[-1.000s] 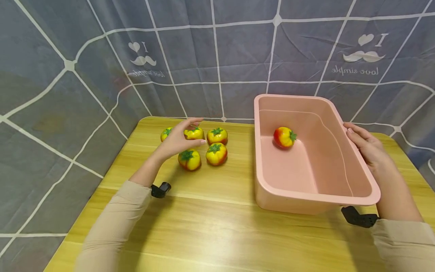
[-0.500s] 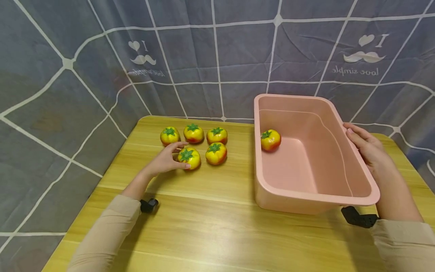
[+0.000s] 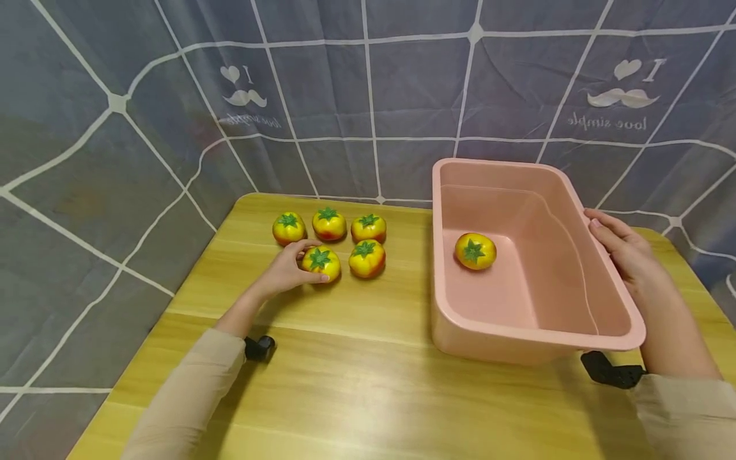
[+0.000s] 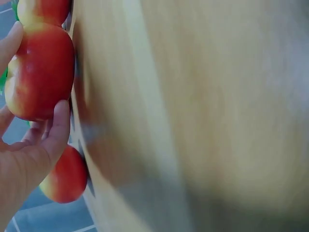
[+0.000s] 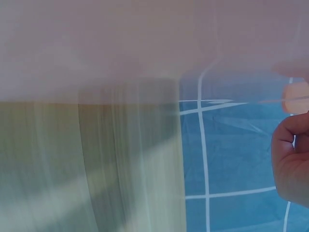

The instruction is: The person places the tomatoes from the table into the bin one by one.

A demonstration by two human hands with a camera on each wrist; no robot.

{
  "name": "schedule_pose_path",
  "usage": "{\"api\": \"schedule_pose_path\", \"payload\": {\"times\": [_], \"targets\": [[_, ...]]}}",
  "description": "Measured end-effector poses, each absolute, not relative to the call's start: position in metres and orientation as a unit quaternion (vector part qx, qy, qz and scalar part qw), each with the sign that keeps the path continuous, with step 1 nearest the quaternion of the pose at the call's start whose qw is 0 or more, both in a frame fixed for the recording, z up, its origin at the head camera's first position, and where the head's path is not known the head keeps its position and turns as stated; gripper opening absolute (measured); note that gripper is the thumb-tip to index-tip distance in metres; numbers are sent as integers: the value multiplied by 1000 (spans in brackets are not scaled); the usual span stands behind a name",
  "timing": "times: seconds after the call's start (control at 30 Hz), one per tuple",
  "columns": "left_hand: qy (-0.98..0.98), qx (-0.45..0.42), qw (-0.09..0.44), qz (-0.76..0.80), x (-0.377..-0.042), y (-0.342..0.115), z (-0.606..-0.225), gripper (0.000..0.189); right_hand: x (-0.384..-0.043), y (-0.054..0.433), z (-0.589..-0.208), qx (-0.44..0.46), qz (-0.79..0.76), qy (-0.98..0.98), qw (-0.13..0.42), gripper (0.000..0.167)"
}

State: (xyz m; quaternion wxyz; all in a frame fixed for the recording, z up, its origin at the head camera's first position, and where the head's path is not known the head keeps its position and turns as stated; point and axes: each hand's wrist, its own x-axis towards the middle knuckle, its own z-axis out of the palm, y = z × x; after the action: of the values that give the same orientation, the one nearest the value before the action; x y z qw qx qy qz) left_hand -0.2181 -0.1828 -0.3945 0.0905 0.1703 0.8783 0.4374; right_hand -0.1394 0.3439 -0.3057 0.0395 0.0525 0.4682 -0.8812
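In the head view my left hand has its thumb and fingers curled round the sides of a yellow-red tomato with a green star-shaped top, at the front left of a small group. The left wrist view shows the same tomato between thumb and fingertips, low by the tabletop. On the right, my right hand grips the right side of a pink plastic tub at its rim. One more tomato lies inside the tub, left of its middle, top facing up.
Close by the left hand stand a tomato at front right and three behind: left tomato, middle tomato, right tomato. A grey checked curtain hangs behind the wooden table.
My left hand has come down from above the group onto the front left tomato and closed round it. Inside the tub, the tomato rolled left to the wall, then back. The right hand stays.
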Motion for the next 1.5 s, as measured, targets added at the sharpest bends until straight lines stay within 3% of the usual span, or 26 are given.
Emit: {"api": "schedule_pose_path", "payload": {"times": [0.17,0.37,0.8,1.23,1.5], "targets": [[884,193,62,421,-224,-187,-379,75,-142,342,-303,60,-888,454,41,25],[881,191,63,428,-220,-184,-357,78,-139,340,-303,67,-887,455,44,25],[872,198,34,446,-214,-148,-316,77,-138,339,-305,64,-883,462,43,26],[854,231,32,465,-217,-88,-284,72,-133,342,-305,74,-883,462,39,25],[827,267,-4,495,-216,-41,-272,68,-137,343,-305,68,-884,461,46,25]]}}
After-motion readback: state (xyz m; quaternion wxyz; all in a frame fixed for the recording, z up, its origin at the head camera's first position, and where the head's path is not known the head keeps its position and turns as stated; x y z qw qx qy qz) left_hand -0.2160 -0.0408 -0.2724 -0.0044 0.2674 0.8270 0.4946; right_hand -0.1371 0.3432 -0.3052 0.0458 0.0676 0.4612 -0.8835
